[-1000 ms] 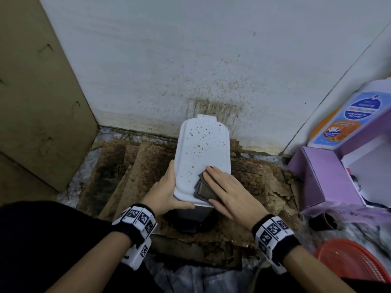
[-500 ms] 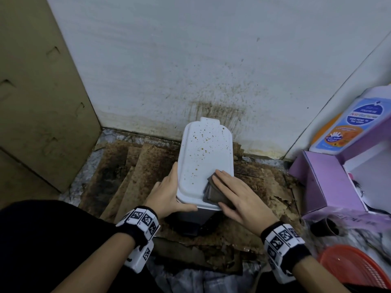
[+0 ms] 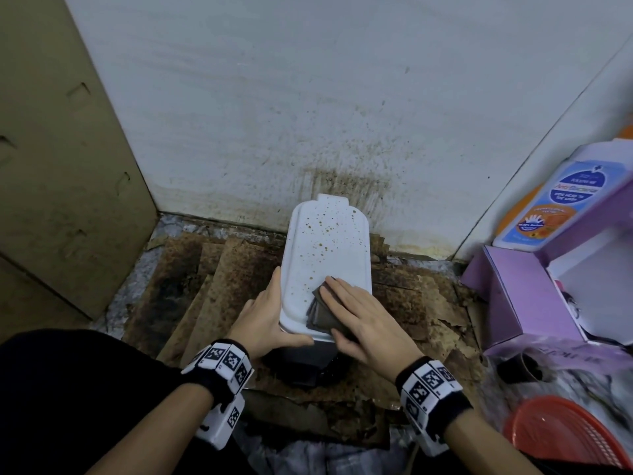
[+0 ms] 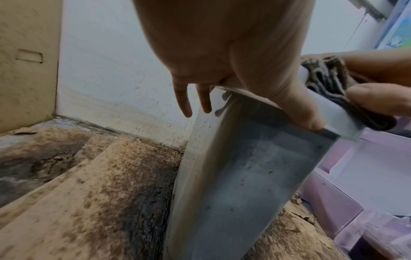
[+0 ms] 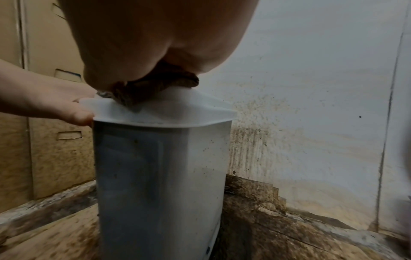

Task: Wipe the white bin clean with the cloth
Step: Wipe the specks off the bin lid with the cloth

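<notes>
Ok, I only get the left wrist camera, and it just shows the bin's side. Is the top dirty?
Observer: Yes. The head view shows the white bin with brown spots across the far half of its top.
Operator: Where on top is the cloth?
Observer: The cloth sits on the near right part, under the right hand, close to the nearest spots.
Operator: Anything beside me I could bump?
Observer: A red basket sits low on your right, apart from the bin.
</notes>
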A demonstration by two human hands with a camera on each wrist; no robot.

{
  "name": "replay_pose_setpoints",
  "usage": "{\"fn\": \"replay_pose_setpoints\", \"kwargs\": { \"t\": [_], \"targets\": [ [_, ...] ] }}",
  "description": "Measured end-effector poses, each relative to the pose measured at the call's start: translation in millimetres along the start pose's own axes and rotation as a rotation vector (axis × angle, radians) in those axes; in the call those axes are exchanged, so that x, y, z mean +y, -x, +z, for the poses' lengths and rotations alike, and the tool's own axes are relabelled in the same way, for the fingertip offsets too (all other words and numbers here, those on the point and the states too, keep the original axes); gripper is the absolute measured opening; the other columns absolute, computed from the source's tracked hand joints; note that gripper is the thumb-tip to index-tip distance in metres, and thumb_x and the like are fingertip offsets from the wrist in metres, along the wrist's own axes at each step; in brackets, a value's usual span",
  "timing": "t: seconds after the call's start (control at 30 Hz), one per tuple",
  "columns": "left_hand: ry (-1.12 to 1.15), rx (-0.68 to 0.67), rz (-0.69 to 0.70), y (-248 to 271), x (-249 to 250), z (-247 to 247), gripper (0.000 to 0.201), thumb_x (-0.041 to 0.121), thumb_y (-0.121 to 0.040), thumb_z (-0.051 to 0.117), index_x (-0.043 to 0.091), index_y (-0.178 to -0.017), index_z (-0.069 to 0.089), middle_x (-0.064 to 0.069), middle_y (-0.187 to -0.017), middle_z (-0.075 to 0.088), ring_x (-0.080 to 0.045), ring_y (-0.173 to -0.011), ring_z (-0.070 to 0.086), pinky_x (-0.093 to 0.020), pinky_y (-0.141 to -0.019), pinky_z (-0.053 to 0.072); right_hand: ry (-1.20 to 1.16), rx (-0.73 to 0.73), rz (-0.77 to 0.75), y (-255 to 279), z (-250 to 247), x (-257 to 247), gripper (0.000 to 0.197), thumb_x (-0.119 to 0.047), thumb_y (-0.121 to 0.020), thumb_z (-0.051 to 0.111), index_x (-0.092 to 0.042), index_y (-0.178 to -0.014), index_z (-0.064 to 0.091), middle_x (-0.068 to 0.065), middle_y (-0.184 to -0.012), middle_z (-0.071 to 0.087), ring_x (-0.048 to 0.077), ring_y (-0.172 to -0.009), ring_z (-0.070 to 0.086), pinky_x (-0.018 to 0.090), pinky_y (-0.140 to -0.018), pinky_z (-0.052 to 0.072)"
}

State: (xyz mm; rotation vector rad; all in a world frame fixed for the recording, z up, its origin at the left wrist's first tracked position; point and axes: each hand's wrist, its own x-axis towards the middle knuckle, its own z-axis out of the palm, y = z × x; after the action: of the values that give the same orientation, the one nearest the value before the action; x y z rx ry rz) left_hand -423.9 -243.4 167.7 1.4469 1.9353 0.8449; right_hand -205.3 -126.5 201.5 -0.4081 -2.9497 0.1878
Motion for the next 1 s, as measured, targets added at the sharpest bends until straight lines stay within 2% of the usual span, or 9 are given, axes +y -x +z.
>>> {"fn": "replay_pose_setpoints", "kwargs": {
  "t": [0.13, 0.27, 0.37, 0.5, 0.67, 0.87, 1.0],
  "targets": [
    [-0.016, -0.003, -0.002, -1, 1, 0, 0.127, 0.072, -0.055, 0.084, 0.042, -0.151, 0.006, 0.018, -0.144, 0.047, -0.019, -0.13, 0.052, -0.053, -0.095, 0.047, -0.073, 0.076, 0.015, 20, -5, 13, 0.065, -0.03, -0.1, 0.055, -0.012, -0.156, 0.028, 0.003, -0.165, 0.021, 0.017, -0.152, 0.02, 0.042, -0.12, 0.03],
    [0.045, -0.009, 0.015, -1, -1, 1, 0.128, 0.07, -0.056, 0.086, 0.046, -0.152, 0.004, 0.023, -0.147, 0.043, -0.016, -0.134, 0.05, -0.055, -0.097, 0.048, -0.159, 0.144, 0.114, 36, 1, 10, 0.065, -0.027, -0.101, 0.057, -0.013, -0.156, 0.026, 0.0, -0.166, 0.018, 0.016, -0.152, 0.02, 0.04, -0.12, 0.029],
    [0.097, -0.006, 0.025, 0, -2, 1, 0.125, 0.065, -0.057, 0.088, 0.05, -0.15, 0.006, 0.027, -0.147, 0.042, -0.013, -0.136, 0.048, -0.056, -0.1, 0.047, -0.115, 0.15, 0.196, 32, 10, -2, 0.062, -0.032, -0.104, 0.048, -0.013, -0.158, 0.021, 0.001, -0.167, 0.013, 0.017, -0.153, 0.016, 0.04, -0.121, 0.027],
    [0.144, 0.004, 0.028, 0, -1, 2, 0.123, 0.059, -0.057, 0.091, 0.051, -0.149, 0.009, 0.028, -0.145, 0.045, -0.008, -0.134, 0.049, -0.052, -0.101, 0.049, -0.098, 0.156, 0.344, 16, 14, -16, 0.059, -0.037, -0.107, 0.03, -0.013, -0.159, 0.014, 0.003, -0.167, 0.006, 0.016, -0.153, 0.009, 0.032, -0.124, 0.014],
    [0.185, 0.001, 0.04, 0, 0, 2, 0.121, 0.054, -0.059, 0.093, 0.052, -0.148, 0.011, 0.027, -0.144, 0.045, -0.004, -0.132, 0.05, -0.05, -0.1, 0.051, -0.076, 0.075, 0.451, -19, 4, -12, 0.062, -0.039, -0.105, 0.018, -0.008, -0.158, 0.007, 0.012, -0.166, 0.001, 0.022, -0.153, 0.004, 0.032, -0.125, 0.006],
    [0.197, 0.003, 0.055, -1, 1, 2, 0.123, 0.055, -0.06, 0.093, 0.05, -0.151, 0.01, 0.025, -0.147, 0.044, -0.006, -0.136, 0.048, -0.052, -0.1, 0.051, -0.109, -0.073, 0.501, -60, -14, 22, 0.063, -0.037, -0.108, 0.023, -0.006, -0.158, 0.001, 0.015, -0.166, -0.008, 0.024, -0.154, -0.004, 0.03, -0.122, 0.001],
    [0.161, 0.008, 0.044, 1, 0, 1, 0.124, 0.059, -0.058, 0.092, 0.054, -0.149, 0.009, 0.025, -0.143, 0.048, -0.008, -0.13, 0.053, -0.051, -0.095, 0.054, -0.115, -0.084, 0.501, -61, -14, 25, 0.063, -0.037, -0.108, 0.022, -0.005, -0.158, 0.0, 0.014, -0.166, -0.008, 0.024, -0.154, -0.003, 0.032, -0.125, 0.003]
  ]
}}
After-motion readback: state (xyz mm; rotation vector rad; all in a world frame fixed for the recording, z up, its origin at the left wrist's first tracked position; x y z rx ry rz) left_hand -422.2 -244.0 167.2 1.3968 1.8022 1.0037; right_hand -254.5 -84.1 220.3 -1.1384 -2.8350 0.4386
